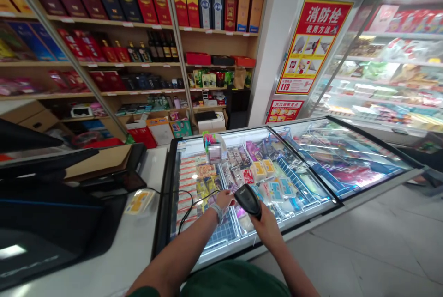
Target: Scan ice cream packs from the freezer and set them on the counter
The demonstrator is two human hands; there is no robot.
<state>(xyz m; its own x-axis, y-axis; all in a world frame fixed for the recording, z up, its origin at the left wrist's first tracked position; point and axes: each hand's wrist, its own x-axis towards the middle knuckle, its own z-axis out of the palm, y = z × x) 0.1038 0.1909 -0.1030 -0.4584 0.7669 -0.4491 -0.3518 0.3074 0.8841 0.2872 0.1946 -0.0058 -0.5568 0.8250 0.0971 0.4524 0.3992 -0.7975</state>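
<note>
1. Fingers of the right hand are wrapped tight around the grip of a black barcode scanner; its head tilts up and to the left, above the glass lid of the chest freezer.
2. Scanner cable: black, running in loops from the scanner across the freezer lid toward the white counter.
3. Left hand: reaches over the freezer just left of the scanner, wrist wearing a pale band; how far its fingers are spread, and whether they touch anything, cannot be told.
4. Freezer contents: wrapped ice creams and frozen packets in wire baskets, seen through the glass, directly under both hands.
5. Small yellow-and-white packet: lying flat on the white counter, left of the freezer, well apart from the hands.
6. Black till equipment: at the left edge of the counter, with a brown cardboard sheet behind it.
7. Wooden shelving: back wall, stocked with red, blue and yellow boxed goods and dark bottles.
8. Red fire-hydrant notice: on the white pillar behind the freezer.
9. Upright glass-fronted cooler: at the right, shelves of packaged goods.
</note>
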